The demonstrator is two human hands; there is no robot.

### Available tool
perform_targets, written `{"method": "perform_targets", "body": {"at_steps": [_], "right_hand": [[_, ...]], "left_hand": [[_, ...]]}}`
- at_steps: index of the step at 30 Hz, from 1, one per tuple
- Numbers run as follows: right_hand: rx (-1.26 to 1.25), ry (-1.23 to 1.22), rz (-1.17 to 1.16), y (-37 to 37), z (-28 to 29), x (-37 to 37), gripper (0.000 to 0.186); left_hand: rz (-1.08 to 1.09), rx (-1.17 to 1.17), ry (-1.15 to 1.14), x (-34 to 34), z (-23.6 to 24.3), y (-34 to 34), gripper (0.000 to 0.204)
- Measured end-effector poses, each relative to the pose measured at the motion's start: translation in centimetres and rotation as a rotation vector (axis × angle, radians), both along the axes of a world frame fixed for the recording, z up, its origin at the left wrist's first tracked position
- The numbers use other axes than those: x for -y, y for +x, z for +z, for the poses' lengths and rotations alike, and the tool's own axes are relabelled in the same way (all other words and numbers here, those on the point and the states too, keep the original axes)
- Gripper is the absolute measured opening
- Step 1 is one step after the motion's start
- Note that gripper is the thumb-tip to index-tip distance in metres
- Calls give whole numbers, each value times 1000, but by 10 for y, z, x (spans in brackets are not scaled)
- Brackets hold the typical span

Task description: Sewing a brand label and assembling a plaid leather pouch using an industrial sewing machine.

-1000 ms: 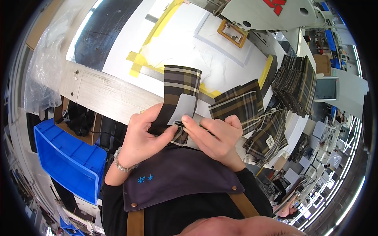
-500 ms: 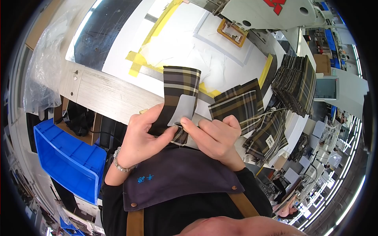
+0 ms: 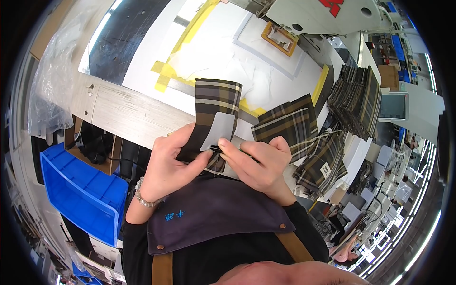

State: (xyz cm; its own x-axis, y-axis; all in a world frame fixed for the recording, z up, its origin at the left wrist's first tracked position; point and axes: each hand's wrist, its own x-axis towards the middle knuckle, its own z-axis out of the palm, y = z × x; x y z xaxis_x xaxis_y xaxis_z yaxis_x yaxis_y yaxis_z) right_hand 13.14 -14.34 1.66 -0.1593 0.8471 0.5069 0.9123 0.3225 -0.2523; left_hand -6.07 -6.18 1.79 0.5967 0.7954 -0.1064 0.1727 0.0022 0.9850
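Note:
My left hand (image 3: 173,154) is closed on a folded piece of plaid fabric (image 3: 217,95), brown and black with cream and yellow stripes. On the fabric lies a smooth grey-white patch (image 3: 220,127) with rounded corners. My left thumb presses near the patch's lower corner. There my right hand (image 3: 260,164) pinches a small dark pointed tool (image 3: 216,149), its tip against the lower edge of the patch; most of it is hidden in my fingers, so its kind is unclear. A loose thread hangs below the fabric.
Plaid pieces (image 3: 287,126) lie on the table to the right, beside a tall stack (image 3: 354,99) of them. A white sewing machine (image 3: 327,16) with an orange-framed clamp (image 3: 280,39) stands at the far side. A blue bin (image 3: 85,194) and a clear plastic bag (image 3: 52,104) are at left.
The fabric and my left hand have shifted slightly left and up. More of the dark tool's tip shows between my fingers; the grips look the same.

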Motion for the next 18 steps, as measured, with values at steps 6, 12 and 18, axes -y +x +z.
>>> {"method": "perform_targets", "body": {"at_steps": [6,12,18], "right_hand": [[6,-7,3,0,3,1,42],[5,-65,13,-1,5,4,41],[2,-66,6,-1,6,4,42]], "left_hand": [[-1,-3,34,0,0,0,37],[5,6,43,2,-1,0,38],[4,-24,39,0,1,-2,40]]}}
